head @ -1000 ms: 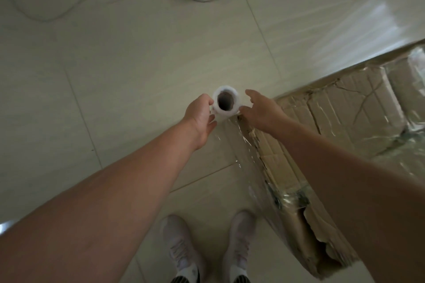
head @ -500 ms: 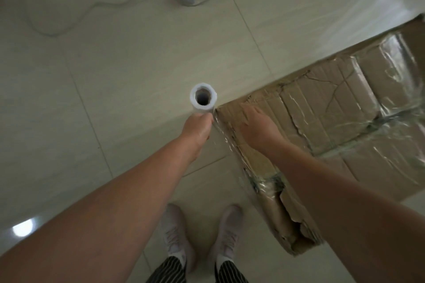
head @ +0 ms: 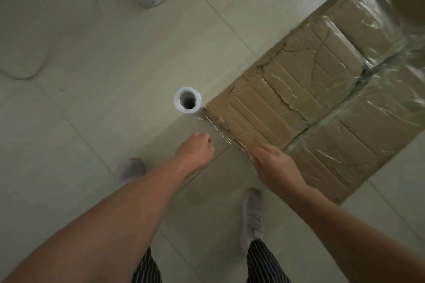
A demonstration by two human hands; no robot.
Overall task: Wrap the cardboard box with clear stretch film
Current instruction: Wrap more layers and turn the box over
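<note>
The film roll (head: 187,100) stands just beyond the curled left hand (head: 195,150), grip unclear, while the right hand (head: 273,167) lays its close-set fingers against the cardboard box (head: 299,99) corner beside it.

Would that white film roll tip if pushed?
Probably: the white roll of clear film stands upright on end. Being round, it would then likely roll. Its stretched film clinging to the brown cardboard box may steady it.
</note>
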